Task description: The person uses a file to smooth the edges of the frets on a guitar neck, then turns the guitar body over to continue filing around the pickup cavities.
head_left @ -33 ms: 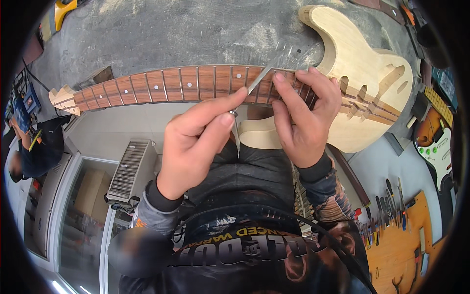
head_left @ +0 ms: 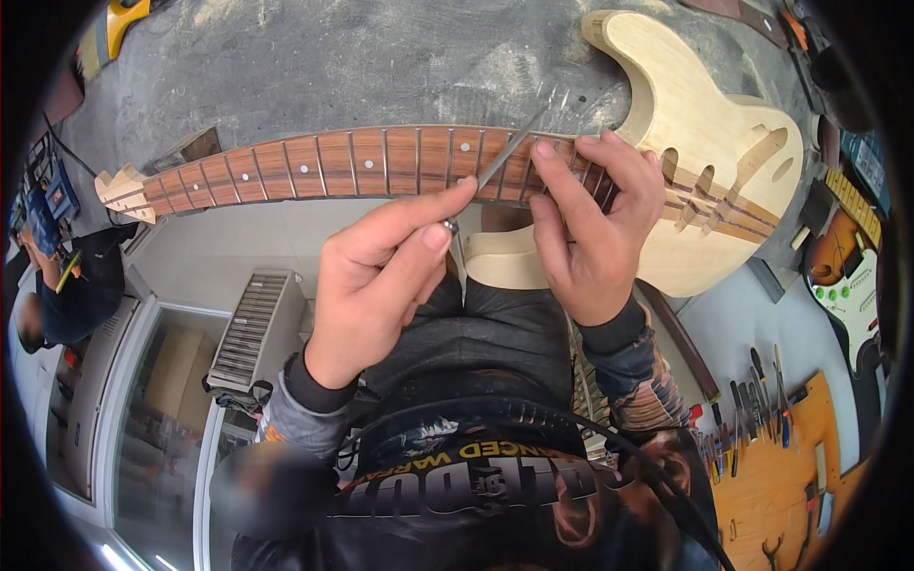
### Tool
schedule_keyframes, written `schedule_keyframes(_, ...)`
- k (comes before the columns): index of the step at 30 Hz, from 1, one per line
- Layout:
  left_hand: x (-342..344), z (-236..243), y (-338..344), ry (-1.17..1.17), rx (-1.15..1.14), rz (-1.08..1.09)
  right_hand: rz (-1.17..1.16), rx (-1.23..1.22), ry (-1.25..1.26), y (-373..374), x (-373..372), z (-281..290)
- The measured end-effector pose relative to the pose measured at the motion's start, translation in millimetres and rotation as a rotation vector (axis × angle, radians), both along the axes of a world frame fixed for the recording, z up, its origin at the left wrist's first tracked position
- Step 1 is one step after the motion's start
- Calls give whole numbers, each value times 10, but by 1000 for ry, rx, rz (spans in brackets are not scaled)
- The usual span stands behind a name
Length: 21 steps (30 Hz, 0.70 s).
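An unfinished electric guitar lies across the grey workbench, with a pale wooden body (head_left: 705,95) on the right and a brown fretted fingerboard (head_left: 328,164) reaching left to a pale headstock (head_left: 129,195). Between thumb and index finger my left hand (head_left: 367,281) pinches a slim metal file (head_left: 506,157). Its blade slants up and right across the upper frets; the handle is mostly hidden in the palm. My right hand (head_left: 600,233) rests on the body end of the fingerboard, fingers apart, with the index fingertip close beside the blade.
A dark block (head_left: 198,146) sits by the neck near the headstock. At the right are a sunburst guitar with a white pickguard (head_left: 852,300) and several hand tools (head_left: 757,404) by an orange-brown board (head_left: 762,495). Another person (head_left: 81,285) is at the far left.
My left hand and the file have shifted very slightly down and to the left. My right hand and the guitar stay where they were.
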<state>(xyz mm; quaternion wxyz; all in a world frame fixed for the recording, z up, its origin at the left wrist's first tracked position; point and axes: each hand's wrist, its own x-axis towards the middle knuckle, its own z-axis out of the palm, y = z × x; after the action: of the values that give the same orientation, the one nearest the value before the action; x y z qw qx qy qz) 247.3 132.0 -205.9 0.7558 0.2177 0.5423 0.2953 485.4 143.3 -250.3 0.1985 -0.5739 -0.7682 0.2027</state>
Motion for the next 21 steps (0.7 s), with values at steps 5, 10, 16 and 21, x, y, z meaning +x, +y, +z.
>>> schedule_keyframes(5, 30, 57, -130, 2, -33, 54, 9, -10, -4, 3, -11, 6)
schedule_keyframes(10, 170, -112, 93, 796, 821, -519, 4, 0, 2, 5, -17, 10)
schedule_keyframes(16, 280, -21, 105, 651, 719, -344, -133, 68, 187, -135, -4, 65)
schedule_keyframes(21, 589, 25, -32, -141, 216, 275, -136, -463, 745, -326, -179, 474)
